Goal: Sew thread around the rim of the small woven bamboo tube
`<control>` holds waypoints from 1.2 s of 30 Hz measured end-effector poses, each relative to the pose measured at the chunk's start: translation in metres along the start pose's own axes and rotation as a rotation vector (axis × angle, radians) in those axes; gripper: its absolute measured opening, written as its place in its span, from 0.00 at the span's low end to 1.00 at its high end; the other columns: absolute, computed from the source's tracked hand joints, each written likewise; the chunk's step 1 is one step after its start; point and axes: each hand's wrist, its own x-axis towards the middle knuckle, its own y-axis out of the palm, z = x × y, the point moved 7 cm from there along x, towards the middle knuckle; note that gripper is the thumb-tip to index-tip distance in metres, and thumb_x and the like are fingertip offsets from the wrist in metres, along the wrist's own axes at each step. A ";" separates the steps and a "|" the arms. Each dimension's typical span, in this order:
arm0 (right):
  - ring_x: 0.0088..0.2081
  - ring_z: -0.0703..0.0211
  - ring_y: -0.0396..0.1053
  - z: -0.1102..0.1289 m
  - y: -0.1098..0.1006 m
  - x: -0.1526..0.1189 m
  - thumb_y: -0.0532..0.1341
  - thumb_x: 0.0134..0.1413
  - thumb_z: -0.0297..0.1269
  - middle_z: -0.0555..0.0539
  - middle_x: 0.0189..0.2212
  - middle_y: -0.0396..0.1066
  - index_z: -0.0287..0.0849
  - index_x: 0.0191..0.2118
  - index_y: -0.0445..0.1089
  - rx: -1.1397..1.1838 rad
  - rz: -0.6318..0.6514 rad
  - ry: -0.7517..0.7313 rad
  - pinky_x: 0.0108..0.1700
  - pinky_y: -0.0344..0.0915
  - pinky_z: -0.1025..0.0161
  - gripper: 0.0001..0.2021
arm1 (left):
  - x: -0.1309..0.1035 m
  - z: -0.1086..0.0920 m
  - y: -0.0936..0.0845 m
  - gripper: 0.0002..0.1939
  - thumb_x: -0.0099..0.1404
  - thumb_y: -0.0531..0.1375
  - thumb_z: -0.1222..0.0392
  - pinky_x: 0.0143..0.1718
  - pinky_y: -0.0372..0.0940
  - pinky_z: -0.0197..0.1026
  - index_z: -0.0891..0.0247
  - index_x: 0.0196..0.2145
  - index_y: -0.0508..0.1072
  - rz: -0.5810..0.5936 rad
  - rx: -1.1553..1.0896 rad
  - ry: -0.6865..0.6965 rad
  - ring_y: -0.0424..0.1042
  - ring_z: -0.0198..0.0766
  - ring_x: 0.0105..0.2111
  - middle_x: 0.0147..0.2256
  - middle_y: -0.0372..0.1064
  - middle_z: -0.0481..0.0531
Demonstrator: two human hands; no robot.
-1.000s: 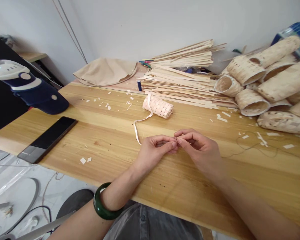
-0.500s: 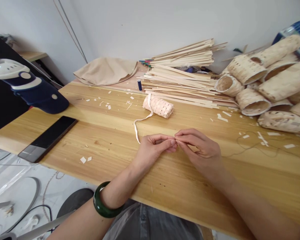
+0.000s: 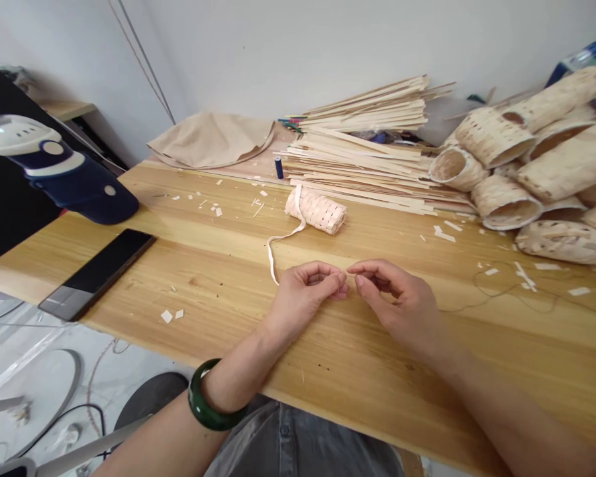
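The left hand pinches a thin item too small to identify, the right hand faces it with thumb and forefinger parted, and beyond these 2 hands a pale-pink woven-strip cylinder, trailing a flat white strip, lies on the brown wooden counter.

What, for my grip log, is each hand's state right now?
Left hand: closed in a pinch; any item held is too small to tell.
Right hand: beside the left; whether open or pinching something cannot be told.
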 end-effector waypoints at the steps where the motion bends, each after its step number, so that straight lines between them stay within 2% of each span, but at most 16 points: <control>1: 0.27 0.63 0.71 0.001 -0.001 0.000 0.59 0.58 0.35 0.50 0.27 0.74 0.43 0.37 0.74 -0.010 0.001 0.008 0.26 0.67 0.68 0.07 | 0.000 0.000 0.000 0.09 0.52 0.69 0.59 0.34 0.69 0.34 0.68 0.25 0.76 -0.004 0.005 0.000 0.71 0.29 0.24 0.22 0.74 0.47; 5: 0.20 0.66 0.61 -0.001 -0.003 0.000 0.59 0.58 0.36 0.54 0.20 0.65 0.44 0.36 0.74 -0.053 -0.021 0.024 0.22 0.59 0.68 0.06 | 0.000 -0.001 0.000 0.08 0.52 0.69 0.60 0.32 0.68 0.34 0.67 0.25 0.76 -0.006 0.015 0.000 0.70 0.29 0.23 0.21 0.74 0.47; 7: 0.19 0.66 0.60 -0.004 -0.004 0.001 0.60 0.58 0.36 0.55 0.18 0.63 0.45 0.36 0.74 -0.093 -0.038 0.009 0.21 0.57 0.67 0.05 | 0.001 0.000 0.001 0.08 0.52 0.69 0.60 0.32 0.68 0.33 0.67 0.25 0.76 0.000 0.013 0.001 0.70 0.29 0.23 0.21 0.74 0.47; 9: 0.25 0.62 0.66 0.000 -0.008 0.003 0.60 0.60 0.35 0.52 0.23 0.70 0.45 0.36 0.74 -0.168 -0.079 -0.092 0.27 0.63 0.65 0.05 | 0.001 0.000 0.001 0.08 0.52 0.69 0.60 0.32 0.68 0.33 0.67 0.25 0.76 0.002 0.014 0.006 0.71 0.29 0.23 0.21 0.74 0.46; 11: 0.38 0.54 0.72 0.010 -0.018 0.003 0.60 0.61 0.34 0.47 0.35 0.78 0.44 0.36 0.75 -0.329 -0.187 -0.257 0.41 0.69 0.58 0.06 | 0.002 0.000 0.000 0.08 0.52 0.69 0.60 0.32 0.67 0.33 0.66 0.25 0.75 -0.017 0.018 0.018 0.71 0.29 0.23 0.21 0.74 0.46; 13: 0.48 0.46 0.71 0.021 -0.028 0.000 0.61 0.60 0.32 0.44 0.45 0.78 0.44 0.36 0.75 -0.527 -0.331 -0.386 0.51 0.66 0.49 0.05 | 0.002 -0.002 -0.002 0.08 0.53 0.68 0.60 0.32 0.67 0.33 0.66 0.25 0.75 -0.040 0.031 0.041 0.71 0.29 0.23 0.21 0.74 0.46; 15: 0.47 0.45 0.71 0.027 -0.036 -0.003 0.61 0.59 0.30 0.42 0.46 0.77 0.44 0.38 0.75 -0.590 -0.423 -0.414 0.50 0.66 0.48 0.05 | 0.002 -0.003 -0.003 0.07 0.53 0.68 0.60 0.32 0.67 0.33 0.66 0.24 0.75 -0.054 0.053 0.063 0.71 0.29 0.24 0.22 0.74 0.46; 16: 0.44 0.48 0.73 0.028 -0.038 -0.004 0.61 0.59 0.30 0.42 0.45 0.77 0.44 0.40 0.75 -0.534 -0.427 -0.391 0.46 0.69 0.51 0.06 | 0.001 -0.004 -0.003 0.07 0.54 0.68 0.60 0.32 0.67 0.33 0.66 0.25 0.75 -0.054 0.065 0.070 0.71 0.29 0.24 0.22 0.75 0.46; 18: 0.33 0.56 0.74 0.020 -0.034 -0.002 0.59 0.61 0.32 0.42 0.43 0.76 0.45 0.42 0.74 -0.278 -0.324 -0.246 0.34 0.71 0.58 0.07 | 0.001 -0.005 -0.002 0.06 0.54 0.67 0.61 0.32 0.66 0.32 0.66 0.25 0.75 -0.051 0.095 0.073 0.71 0.29 0.24 0.22 0.75 0.46; 20: 0.23 0.62 0.71 0.003 -0.017 0.001 0.59 0.62 0.38 0.44 0.39 0.77 0.44 0.45 0.72 0.056 -0.112 0.013 0.25 0.69 0.62 0.09 | -0.001 -0.006 -0.002 0.05 0.54 0.67 0.63 0.32 0.66 0.32 0.66 0.25 0.76 -0.051 0.132 0.070 0.71 0.29 0.25 0.23 0.75 0.47; 22: 0.19 0.62 0.69 -0.012 0.003 -0.002 0.60 0.60 0.45 0.46 0.33 0.76 0.43 0.46 0.70 0.322 0.070 0.260 0.23 0.69 0.62 0.13 | -0.002 -0.007 -0.002 0.04 0.54 0.67 0.63 0.32 0.66 0.32 0.66 0.26 0.76 -0.065 0.175 0.066 0.71 0.30 0.25 0.24 0.75 0.48; 24: 0.20 0.61 0.71 -0.020 0.012 -0.003 0.62 0.56 0.48 0.48 0.29 0.75 0.42 0.43 0.69 0.451 0.128 0.391 0.25 0.71 0.60 0.16 | -0.004 -0.008 -0.001 0.05 0.54 0.67 0.63 0.30 0.65 0.32 0.67 0.27 0.77 -0.072 0.211 0.068 0.72 0.31 0.25 0.24 0.76 0.49; 27: 0.22 0.62 0.70 -0.025 0.011 0.000 0.64 0.53 0.49 0.49 0.28 0.73 0.41 0.37 0.70 0.482 0.140 0.447 0.27 0.71 0.61 0.16 | -0.006 -0.008 0.003 0.06 0.54 0.67 0.61 0.28 0.64 0.32 0.67 0.27 0.77 -0.046 0.248 0.079 0.72 0.31 0.26 0.26 0.77 0.50; 31: 0.23 0.64 0.68 -0.021 0.011 0.003 0.63 0.55 0.48 0.50 0.25 0.69 0.41 0.30 0.69 0.442 0.240 0.440 0.28 0.68 0.63 0.14 | -0.004 -0.009 0.003 0.03 0.55 0.65 0.64 0.28 0.63 0.32 0.67 0.26 0.77 -0.046 0.268 0.100 0.69 0.30 0.24 0.25 0.75 0.48; 36: 0.25 0.62 0.67 -0.013 0.004 0.006 0.61 0.55 0.44 0.52 0.21 0.68 0.43 0.32 0.70 0.241 0.210 0.321 0.31 0.67 0.63 0.10 | -0.002 -0.007 0.002 0.04 0.56 0.66 0.64 0.28 0.62 0.32 0.67 0.26 0.77 -0.016 0.258 0.092 0.68 0.29 0.25 0.25 0.74 0.48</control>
